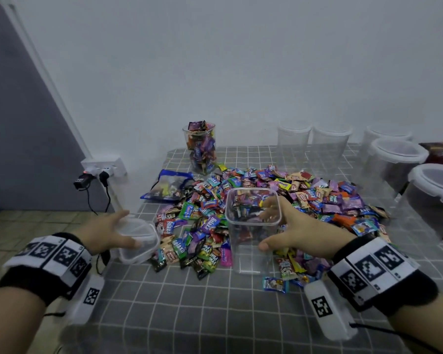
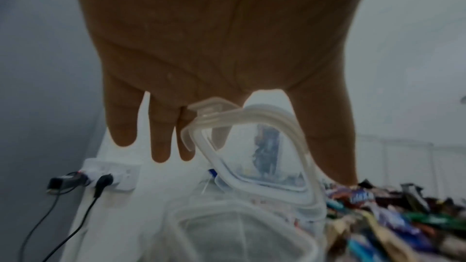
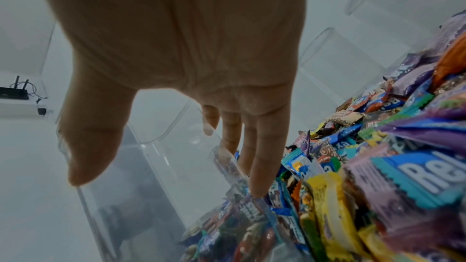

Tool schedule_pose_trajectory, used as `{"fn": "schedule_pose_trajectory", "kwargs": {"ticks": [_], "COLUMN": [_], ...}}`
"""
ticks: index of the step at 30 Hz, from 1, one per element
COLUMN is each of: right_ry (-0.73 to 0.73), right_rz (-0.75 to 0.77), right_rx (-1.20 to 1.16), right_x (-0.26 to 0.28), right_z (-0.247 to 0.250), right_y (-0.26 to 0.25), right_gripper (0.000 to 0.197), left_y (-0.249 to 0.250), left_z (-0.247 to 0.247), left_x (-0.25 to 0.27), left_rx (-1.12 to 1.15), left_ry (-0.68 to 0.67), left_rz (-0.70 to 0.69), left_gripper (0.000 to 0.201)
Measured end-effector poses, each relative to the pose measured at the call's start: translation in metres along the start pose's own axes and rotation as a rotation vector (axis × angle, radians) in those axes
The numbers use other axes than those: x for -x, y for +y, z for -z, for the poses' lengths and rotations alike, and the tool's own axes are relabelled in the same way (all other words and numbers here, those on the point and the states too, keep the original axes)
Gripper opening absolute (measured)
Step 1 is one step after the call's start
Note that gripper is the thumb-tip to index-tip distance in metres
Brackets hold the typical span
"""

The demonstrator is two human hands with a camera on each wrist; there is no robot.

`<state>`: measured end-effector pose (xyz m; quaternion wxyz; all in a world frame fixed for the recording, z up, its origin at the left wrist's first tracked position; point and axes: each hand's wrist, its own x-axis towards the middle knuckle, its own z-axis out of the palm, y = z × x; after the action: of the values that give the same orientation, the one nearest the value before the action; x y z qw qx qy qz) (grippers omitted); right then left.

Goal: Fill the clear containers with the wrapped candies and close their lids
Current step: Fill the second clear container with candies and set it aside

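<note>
Clear plastic container (image 1: 251, 233) stands upright on the grey checked tablecloth (image 1: 215, 315), at the near edge of the candy pile (image 1: 279, 200), lid off, apparently holding no candies; the wrappers seen through its walls belong to the pile behind. Right hand (image 1: 299, 229) grips it from the right side: thumb on the near wall low down, fingers (image 3: 262, 166) straight and close together along the far side next to the candies, fingertips near the rim. Left hand (image 1: 105, 232) is over a stack of translucent lids (image 1: 138, 241) at the table's left edge. In the left wrist view it holds one lid (image 2: 254, 146) tilted up, caught between thumb and index finger, with the other three fingers (image 2: 158, 138) hanging straight and slightly apart behind it; a second lid lies beneath, blurred. Wrapped candies are spread loose across the middle of the table, mostly behind and to the right of the container, some touching its base. Second clear container (image 1: 201, 149) at the back is full of candies, heaped above its rim, no lid on. Blue candy bag (image 1: 166, 185) lies just left of the pile. More clear containers (image 1: 394, 159) stand along the back and right, several with lids on. Wall socket (image 1: 104, 166) at left has two plugs in it, cables hanging.
</note>
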<state>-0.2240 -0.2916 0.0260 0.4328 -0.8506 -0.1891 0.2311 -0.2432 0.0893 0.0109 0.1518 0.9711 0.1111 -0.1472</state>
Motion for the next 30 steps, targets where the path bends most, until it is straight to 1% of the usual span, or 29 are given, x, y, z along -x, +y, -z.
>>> {"fn": "schedule_pose_trajectory", "kwargs": {"ticks": [2,6,8,11,14,16,17,18,20,21,22,23,24,26,28,30], "right_ry": [0.004,0.027,0.028,0.027,0.019,-0.017,-0.034,-0.039,-0.018,-0.009,-0.021,-0.062,-0.135,-0.302,-0.427,-0.513], "right_rz": [-0.001,0.0,0.0,0.008,0.004,-0.015,-0.025,-0.042,-0.089,-0.104,-0.125,-0.135,-0.147,-0.164,-0.184,-0.233], "right_rx": [0.006,0.005,0.001,-0.025,0.026,0.123,0.171,0.219,0.35,0.414,0.445,0.445,0.441,0.466,0.525,0.559], "right_x": [0.0,0.001,0.0,0.0,0.002,0.004,0.006,0.009,0.014,0.018,0.02,0.022,0.025,0.027,0.026,0.023], "right_z": [0.0,-0.001,-0.002,-0.003,-0.001,0.002,0.004,0.007,0.014,0.017,0.019,0.019,0.017,0.008,0.002,0.0], "right_y": [0.0,0.001,0.002,0.003,0.005,0.005,0.006,0.005,0.004,0.004,0.004,0.004,0.004,0.008,0.012,0.017], "right_gripper": [0.069,0.068,0.068,0.068,0.078,0.095,0.096,0.09,0.063,0.048,0.036,0.028,0.024,0.027,0.035,0.041], "left_y": [-0.004,-0.015,-0.022,-0.015,-0.009,-0.003,0.003,0.009,0.027,0.035,0.045,0.052,0.059,0.072,0.085,0.094], "left_z": [-0.011,-0.024,-0.026,-0.024,-0.022,-0.018,-0.016,-0.015,-0.012,-0.011,-0.011,-0.012,-0.015,-0.027,-0.043,-0.058], "left_x": [-0.004,-0.015,-0.02,-0.016,-0.014,-0.011,-0.009,-0.005,0.005,0.009,0.015,0.019,0.021,0.021,0.018,0.009], "left_rx": [-0.003,-0.013,-0.028,-0.034,-0.064,-0.088,-0.109,-0.138,-0.23,-0.255,-0.258,-0.239,-0.201,-0.067,0.042,0.065], "left_ry": [-0.032,-0.104,-0.114,-0.132,-0.111,-0.069,-0.041,-0.008,0.065,0.077,0.055,-0.003,-0.095,-0.33,-0.55,-0.652], "left_rz": [0.025,0.046,0.05,0.024,0.005,-0.008,-0.02,-0.03,-0.089,-0.141,-0.186,-0.225,-0.257,-0.315,-0.353,-0.37], "left_gripper": [0.131,0.138,0.137,0.133,0.127,0.128,0.121,0.107,0.075,0.062,0.05,0.04,0.033,0.026,0.024,0.017]}}
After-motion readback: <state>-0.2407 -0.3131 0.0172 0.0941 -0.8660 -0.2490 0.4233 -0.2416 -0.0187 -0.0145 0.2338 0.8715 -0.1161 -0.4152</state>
